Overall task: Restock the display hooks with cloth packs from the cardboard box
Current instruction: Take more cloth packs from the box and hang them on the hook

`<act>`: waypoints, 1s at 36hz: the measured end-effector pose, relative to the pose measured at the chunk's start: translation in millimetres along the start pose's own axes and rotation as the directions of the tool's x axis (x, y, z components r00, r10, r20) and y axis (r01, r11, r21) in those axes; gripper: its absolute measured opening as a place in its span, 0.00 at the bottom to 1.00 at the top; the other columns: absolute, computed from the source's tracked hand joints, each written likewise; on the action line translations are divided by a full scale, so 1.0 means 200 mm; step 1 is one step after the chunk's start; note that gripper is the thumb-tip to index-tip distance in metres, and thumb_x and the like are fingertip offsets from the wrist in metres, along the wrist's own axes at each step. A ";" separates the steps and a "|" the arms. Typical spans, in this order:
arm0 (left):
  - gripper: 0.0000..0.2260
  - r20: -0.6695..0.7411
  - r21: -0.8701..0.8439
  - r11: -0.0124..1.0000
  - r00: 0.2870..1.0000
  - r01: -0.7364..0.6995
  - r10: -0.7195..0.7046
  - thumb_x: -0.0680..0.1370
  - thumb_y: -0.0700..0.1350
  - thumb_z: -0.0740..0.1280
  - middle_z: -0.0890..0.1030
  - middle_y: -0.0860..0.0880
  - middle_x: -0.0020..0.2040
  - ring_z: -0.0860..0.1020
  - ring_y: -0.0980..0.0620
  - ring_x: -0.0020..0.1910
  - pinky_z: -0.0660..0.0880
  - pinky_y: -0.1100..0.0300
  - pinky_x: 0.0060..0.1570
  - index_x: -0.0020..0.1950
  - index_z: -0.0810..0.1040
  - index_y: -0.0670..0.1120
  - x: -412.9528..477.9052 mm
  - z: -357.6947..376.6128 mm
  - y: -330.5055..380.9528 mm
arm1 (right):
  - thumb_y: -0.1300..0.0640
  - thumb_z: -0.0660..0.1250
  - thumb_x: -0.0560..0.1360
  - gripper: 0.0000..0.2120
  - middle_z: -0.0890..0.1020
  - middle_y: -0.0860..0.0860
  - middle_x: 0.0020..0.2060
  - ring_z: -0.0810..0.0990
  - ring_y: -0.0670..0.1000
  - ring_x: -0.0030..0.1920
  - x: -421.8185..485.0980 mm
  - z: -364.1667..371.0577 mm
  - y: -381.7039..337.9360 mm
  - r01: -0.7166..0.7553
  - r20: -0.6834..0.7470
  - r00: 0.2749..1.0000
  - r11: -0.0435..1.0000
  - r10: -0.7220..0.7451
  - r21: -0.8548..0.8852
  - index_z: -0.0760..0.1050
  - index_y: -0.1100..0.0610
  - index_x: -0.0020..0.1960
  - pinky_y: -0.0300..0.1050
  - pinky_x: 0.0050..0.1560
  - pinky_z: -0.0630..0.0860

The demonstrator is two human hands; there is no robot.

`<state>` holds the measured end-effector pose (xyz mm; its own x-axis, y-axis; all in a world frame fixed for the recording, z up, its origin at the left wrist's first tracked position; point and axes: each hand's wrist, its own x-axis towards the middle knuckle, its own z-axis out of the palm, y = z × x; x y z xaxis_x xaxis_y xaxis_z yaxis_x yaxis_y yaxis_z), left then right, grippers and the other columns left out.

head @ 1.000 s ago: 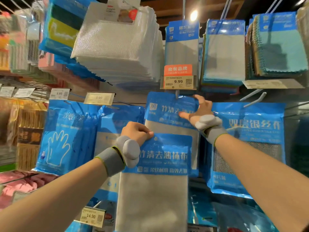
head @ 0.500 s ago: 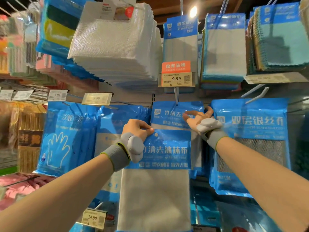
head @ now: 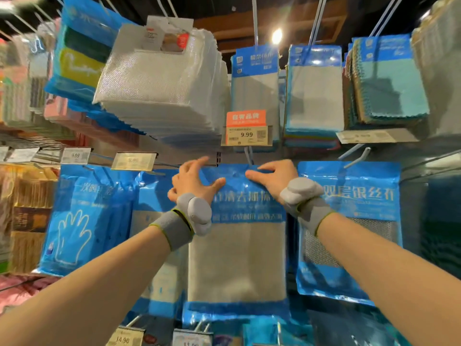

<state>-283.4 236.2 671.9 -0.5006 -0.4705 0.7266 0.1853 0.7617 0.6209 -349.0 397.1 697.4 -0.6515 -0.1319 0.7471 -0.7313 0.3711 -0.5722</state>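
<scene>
Blue cloth pack (head: 237, 245) now at hook (head: 249, 156)

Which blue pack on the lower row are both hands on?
The middle grey-cloth pack: left hand and right hand touch its top edge. The glove-print pack hangs farther left, the mesh pack right.

Top centre, a ceiling lamp (head: 277, 36) glares between the rails. Below it an orange sign (head: 246, 118) sits right on top of a 9.99 tag (head: 245, 136). Upper left, a sponge pack (head: 79, 58) shows yellow and green, tilted, beside a thick white mesh stack (head: 162, 78). Teal cloths (head: 391, 86) hang upper right over a pale tag (head: 374, 137), print too blurred to read. Left of centre hangs a blue glove pack (head: 72, 221) with a white hand outline, a small tag (head: 75, 155) above it. Brown packs (head: 27, 213) fill the far left, pink goods (head: 25, 280) below them. Bottom edge, a 14.90 tag (head: 127, 337)
</scene>
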 end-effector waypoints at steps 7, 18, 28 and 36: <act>0.38 -0.042 -0.357 0.930 0.996 -0.084 0.074 0.71 0.41 0.73 0.62 0.42 0.70 0.62 0.44 0.70 0.60 0.54 0.70 0.74 0.55 0.45 0.01 0.03 0.01 | 0.50 0.72 0.71 0.15 0.84 0.52 0.48 0.79 0.51 0.51 0.16 -0.11 -0.10 0.010 -0.111 0.994 1.000 -0.013 -0.024 0.82 0.54 0.55 0.41 0.48 0.72; 0.28 0.092 -0.270 0.961 0.992 -0.062 0.089 0.74 0.38 0.68 0.67 0.44 0.65 0.69 0.46 0.65 0.66 0.58 0.62 0.71 0.62 0.51 0.01 0.07 -0.07 | 0.49 0.71 0.72 0.19 0.80 0.54 0.58 0.77 0.55 0.59 0.23 -0.08 -0.05 -0.168 -0.059 0.984 0.986 0.167 -0.019 0.77 0.57 0.60 0.40 0.53 0.68; 0.35 0.201 -0.240 0.967 0.970 -0.089 0.139 0.73 0.33 0.67 0.65 0.46 0.72 0.63 0.46 0.72 0.60 0.57 0.71 0.75 0.57 0.51 -0.01 0.11 -0.17 | 0.55 0.76 0.68 0.36 0.65 0.53 0.63 0.70 0.56 0.63 -0.01 0.13 0.22 0.067 -0.245 0.969 0.973 -0.011 0.221 0.52 0.45 0.62 0.48 0.65 0.69; 0.33 0.264 -0.205 0.976 0.957 -0.067 0.121 0.74 0.33 0.64 0.60 0.47 0.75 0.58 0.48 0.75 0.57 0.58 0.72 0.75 0.56 0.49 -0.04 0.15 -0.22 | 0.58 0.69 0.73 0.26 0.65 0.56 0.64 0.74 0.50 0.47 -0.15 0.23 0.41 0.099 -0.163 0.981 0.995 -0.100 -0.019 0.64 0.49 0.68 0.27 0.42 0.62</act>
<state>-313.1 219.3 630.5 -0.6796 -0.2407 0.6930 0.3879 0.6839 0.6179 -399.1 388.8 611.5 -0.5331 -0.0169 0.8459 -0.7882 0.3733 -0.4893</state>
